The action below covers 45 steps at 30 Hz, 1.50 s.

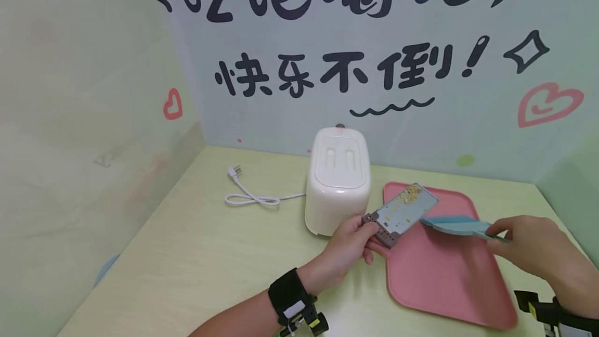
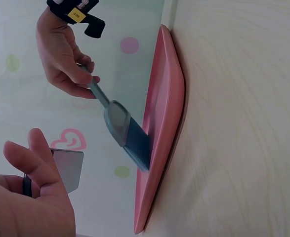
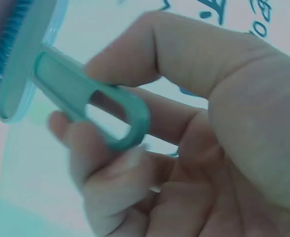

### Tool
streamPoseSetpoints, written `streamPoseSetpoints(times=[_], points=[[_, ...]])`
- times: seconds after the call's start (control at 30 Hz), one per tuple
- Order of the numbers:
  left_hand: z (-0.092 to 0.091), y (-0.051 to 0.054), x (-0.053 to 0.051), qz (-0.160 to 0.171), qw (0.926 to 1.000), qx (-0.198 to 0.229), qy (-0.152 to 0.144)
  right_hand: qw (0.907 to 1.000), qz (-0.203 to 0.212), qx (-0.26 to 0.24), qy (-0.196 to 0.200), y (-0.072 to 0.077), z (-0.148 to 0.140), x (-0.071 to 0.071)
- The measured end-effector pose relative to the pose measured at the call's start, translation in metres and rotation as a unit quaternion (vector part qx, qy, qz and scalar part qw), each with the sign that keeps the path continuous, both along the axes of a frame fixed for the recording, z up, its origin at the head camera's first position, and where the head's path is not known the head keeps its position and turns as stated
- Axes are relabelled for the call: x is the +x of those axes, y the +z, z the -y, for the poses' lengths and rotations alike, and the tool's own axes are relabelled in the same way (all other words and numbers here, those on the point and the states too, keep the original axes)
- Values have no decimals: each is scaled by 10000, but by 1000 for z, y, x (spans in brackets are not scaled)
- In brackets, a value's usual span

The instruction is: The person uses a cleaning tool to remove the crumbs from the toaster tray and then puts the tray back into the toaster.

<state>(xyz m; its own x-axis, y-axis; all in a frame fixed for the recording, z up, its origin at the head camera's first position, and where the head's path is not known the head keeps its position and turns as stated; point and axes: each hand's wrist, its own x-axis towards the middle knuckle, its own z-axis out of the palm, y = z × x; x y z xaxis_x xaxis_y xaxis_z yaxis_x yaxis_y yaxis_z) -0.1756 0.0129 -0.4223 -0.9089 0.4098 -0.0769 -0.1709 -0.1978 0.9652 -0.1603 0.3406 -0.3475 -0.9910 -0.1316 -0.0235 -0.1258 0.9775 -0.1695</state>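
My left hand (image 1: 343, 251) grips the grey-brown end of a flat metal crumb tray (image 1: 404, 212), held tilted above the left edge of a pink tray (image 1: 444, 285). Yellowish crumbs (image 1: 413, 192) lie on its upper part. A light-blue brush (image 1: 453, 224) is pinched by its handle in my right hand (image 1: 538, 246). Its bristle end is beside the crumb tray's right edge; whether they touch I cannot tell. In the right wrist view, thumb and fingers hold the slotted handle (image 3: 61, 84). The left wrist view shows the brush head (image 2: 119, 121) over the pink tray.
A white toaster (image 1: 339, 202) with a lidded top stands behind my left hand. Its cord (image 1: 252, 199) and plug lie to its left on the pale wooden table (image 1: 210, 274). Walls with printed lettering and hearts rise behind and at both sides.
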Motion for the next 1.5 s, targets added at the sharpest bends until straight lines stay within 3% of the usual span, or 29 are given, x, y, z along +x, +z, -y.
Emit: streamPoseSetpoints(times=[0.17,0.3,0.4,0.53,0.63,0.8,0.87,0.97,1.1,1.2,1.33,1.4,1.5], points=[[-1,-2,0,-17,10000,-16,27,9953,-965,-18,31,16,-1,5],[-1,-2,0,-15,10000,-50,8,9814,-1919,-70,69,21,5,9],[-1,-1,1,-10,10000,-57,4,9724,-2330,-123,65,19,11,8],[-1,0,1,9,10000,-33,0,9715,-2337,-387,10,11,14,2],[-2,2,2,19,10000,-9,28,9753,-2102,-668,105,4,13,-3],[-1,2,1,2,10000,-84,3,9902,-871,-1060,280,-4,10,-10],[-1,2,0,15,9999,-118,-15,9921,-596,-1079,246,-5,7,-12],[-1,0,-1,28,9999,-130,-26,9893,-1039,-1012,180,-6,2,-11],[-2,-2,0,-35,9998,-209,-39,9692,-2170,-1155,-161,0,-2,-6],[-2,-3,1,-71,9995,-291,-50,9501,-2516,-1763,-540,8,1,-1],[-2,-5,0,-89,9992,-351,-146,9227,-2504,-2820,-799,15,8,3],[-2,-7,0,-93,9990,-390,-206,9083,-2436,-3325,-716,15,11,3],[-3,-12,0,-65,9984,-502,-250,8937,-2147,-3909,-488,11,20,1]])
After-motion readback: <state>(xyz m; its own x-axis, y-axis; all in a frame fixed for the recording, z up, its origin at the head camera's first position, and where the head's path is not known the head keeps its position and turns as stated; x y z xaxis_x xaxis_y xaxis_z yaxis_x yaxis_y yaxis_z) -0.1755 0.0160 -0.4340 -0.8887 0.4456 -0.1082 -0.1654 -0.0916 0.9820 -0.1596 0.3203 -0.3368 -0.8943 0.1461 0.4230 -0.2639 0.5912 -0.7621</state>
